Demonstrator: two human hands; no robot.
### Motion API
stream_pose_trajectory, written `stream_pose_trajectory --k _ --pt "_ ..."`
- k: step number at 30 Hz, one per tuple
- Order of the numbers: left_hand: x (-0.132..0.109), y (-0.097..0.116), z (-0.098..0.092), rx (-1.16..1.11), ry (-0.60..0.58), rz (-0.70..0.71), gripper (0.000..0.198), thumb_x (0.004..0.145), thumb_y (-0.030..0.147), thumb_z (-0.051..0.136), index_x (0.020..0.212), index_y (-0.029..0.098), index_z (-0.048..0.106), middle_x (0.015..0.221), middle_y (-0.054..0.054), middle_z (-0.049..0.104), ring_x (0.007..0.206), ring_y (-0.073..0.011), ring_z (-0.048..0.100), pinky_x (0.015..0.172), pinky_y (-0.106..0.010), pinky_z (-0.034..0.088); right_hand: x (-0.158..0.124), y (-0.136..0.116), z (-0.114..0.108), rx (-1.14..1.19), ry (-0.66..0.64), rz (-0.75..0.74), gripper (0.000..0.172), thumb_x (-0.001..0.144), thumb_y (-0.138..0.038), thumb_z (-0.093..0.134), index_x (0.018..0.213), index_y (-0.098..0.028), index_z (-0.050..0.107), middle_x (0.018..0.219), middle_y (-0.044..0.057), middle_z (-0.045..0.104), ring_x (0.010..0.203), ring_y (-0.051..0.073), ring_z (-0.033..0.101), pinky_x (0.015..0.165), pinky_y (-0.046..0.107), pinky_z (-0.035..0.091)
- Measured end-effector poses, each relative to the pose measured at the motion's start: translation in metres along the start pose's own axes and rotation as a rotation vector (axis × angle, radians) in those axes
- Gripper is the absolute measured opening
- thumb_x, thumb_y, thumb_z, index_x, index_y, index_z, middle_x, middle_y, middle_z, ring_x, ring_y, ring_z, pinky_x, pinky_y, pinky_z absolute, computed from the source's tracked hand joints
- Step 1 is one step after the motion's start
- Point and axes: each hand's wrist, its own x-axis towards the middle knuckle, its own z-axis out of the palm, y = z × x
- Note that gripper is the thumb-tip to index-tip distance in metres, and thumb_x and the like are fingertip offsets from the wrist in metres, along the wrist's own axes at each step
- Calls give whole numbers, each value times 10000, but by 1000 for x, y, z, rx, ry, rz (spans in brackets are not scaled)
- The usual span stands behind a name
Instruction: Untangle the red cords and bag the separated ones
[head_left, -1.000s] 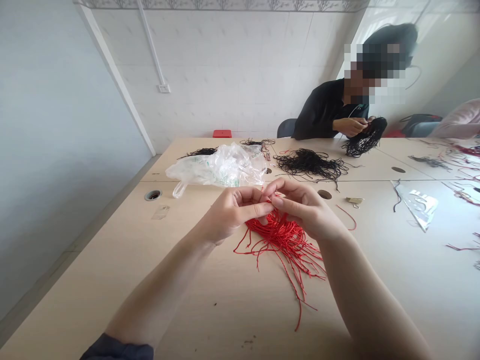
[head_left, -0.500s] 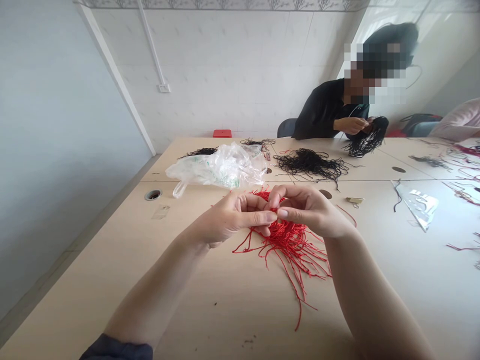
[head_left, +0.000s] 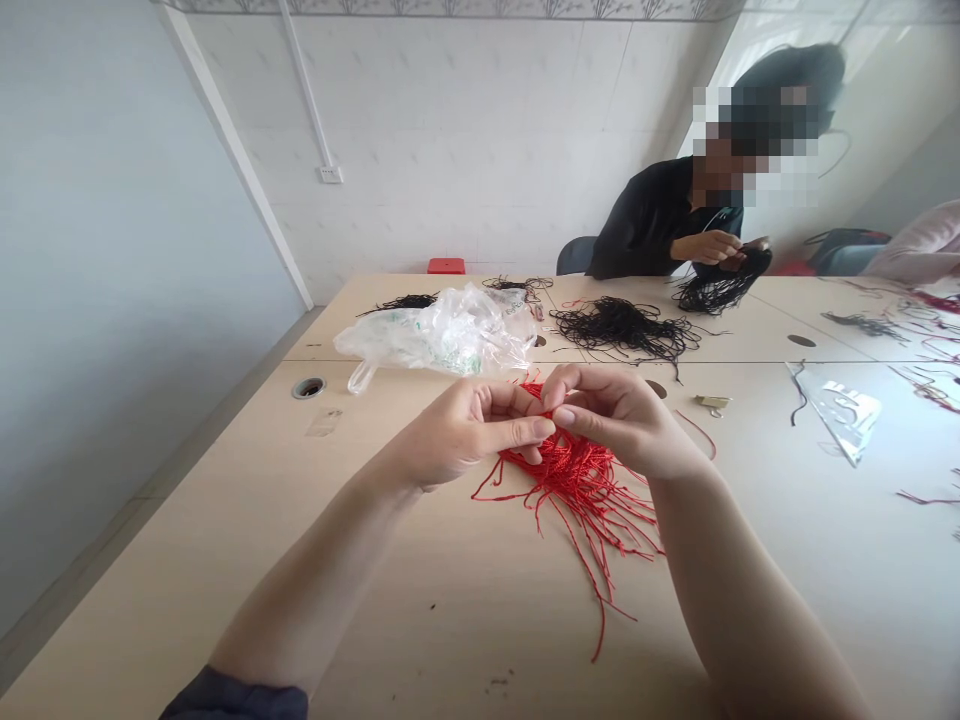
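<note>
A pile of red cords (head_left: 585,490) lies on the table, with loose ends fanning toward me and to the right. Just above it my left hand (head_left: 472,430) pinches red cord between thumb and fingers. My right hand (head_left: 607,415) meets it fingertip to fingertip, thumb and index finger closed on the same bit of red cord. The fingers hide most of the held piece, so its exact shape cannot be seen.
Behind my hands are a crumpled clear plastic bag (head_left: 450,335) and a heap of black cords (head_left: 622,328). To the right lie a binder clip (head_left: 711,403) and a transparent set square (head_left: 840,415). Across the table a person (head_left: 652,215) handles black cords. A cable hole (head_left: 308,388) is at left.
My hands keep their pinch on the red cord, with only slight finger movement. The whole view has shifted a little. The person opposite has moved the black cord bundle slightly.
</note>
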Motion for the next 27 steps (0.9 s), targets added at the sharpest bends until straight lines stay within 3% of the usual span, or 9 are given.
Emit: stream_pose_trajectory --k 5,9,15,21,27 --pt "-2 0 1 49 26 22 93 832 238 677 856 149 671 760 0 609 706 -84 553 657 -206 438 -4 -2 -4 -49 54 48 158 940 -271 553 929 -182 683 517 -71 385 436 37 288 385 189 214" --pt "-4 0 2 100 91 38 111 835 250 673 887 153 682 774 -6 618 712 -86 550 653 -208 430 -2 -2 -3 -23 53 16 93 881 -218 639 946 -190 699 551 -56 458 429 30 300 373 190 210" --pt "-6 1 4 144 169 78 90 825 231 674 881 161 685 760 -8 618 698 -94 539 615 -210 408 -2 1 -1 -37 104 32 112 832 -206 695 928 -196 639 623 -34 538 527 63 444 469 203 331" --pt "-6 2 7 147 182 93 119 820 251 687 895 159 698 734 2 609 666 -81 518 579 -195 396 -3 1 0 -63 125 50 93 848 -240 677 898 -182 624 601 -39 522 485 56 379 435 212 253" --pt "-6 1 6 97 153 74 126 810 257 703 876 150 695 775 -11 652 712 -94 575 649 -208 455 0 -2 3 -5 76 20 75 865 -240 655 894 -171 642 602 -44 487 475 52 381 425 212 280"
